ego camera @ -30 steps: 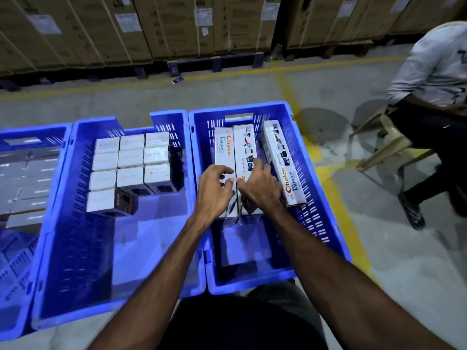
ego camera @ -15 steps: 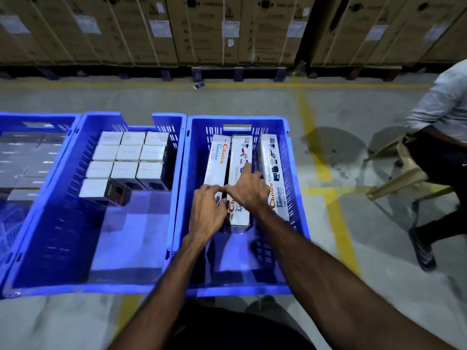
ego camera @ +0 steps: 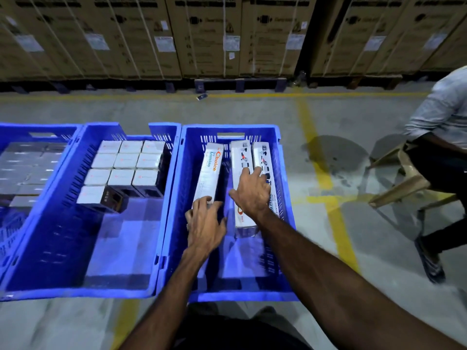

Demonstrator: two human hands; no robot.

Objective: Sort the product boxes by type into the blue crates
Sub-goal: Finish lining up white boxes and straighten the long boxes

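While both hands lie flat | left hand (ego camera: 204, 223) hides long box (ego camera: 208, 173) end; right hand (ego camera: 252, 190) relaxed

Two hands among long boxes in a blue crate

Left hand (ego camera: 204, 223) resting fingertips on near end of left long box (ego camera: 208, 173), marked "Choice Lumino", by left wall of right crate (ego camera: 284, 173). Right hand (ego camera: 251, 193) spread flat over middle long box (ego camera: 241, 157) and right long box (ego camera: 261, 157), these two side by side, a gap between them and the left one. Middle crate (ego camera: 83, 291) alongside, small white-topped boxes (ego camera: 126, 161) in rows at far end. Left crate (ego camera: 15, 128) partly in view. Seated person (ego camera: 444, 109) on chair (ego camera: 404, 180) at right; stacked cartons (ego camera: 207, 34) behind.
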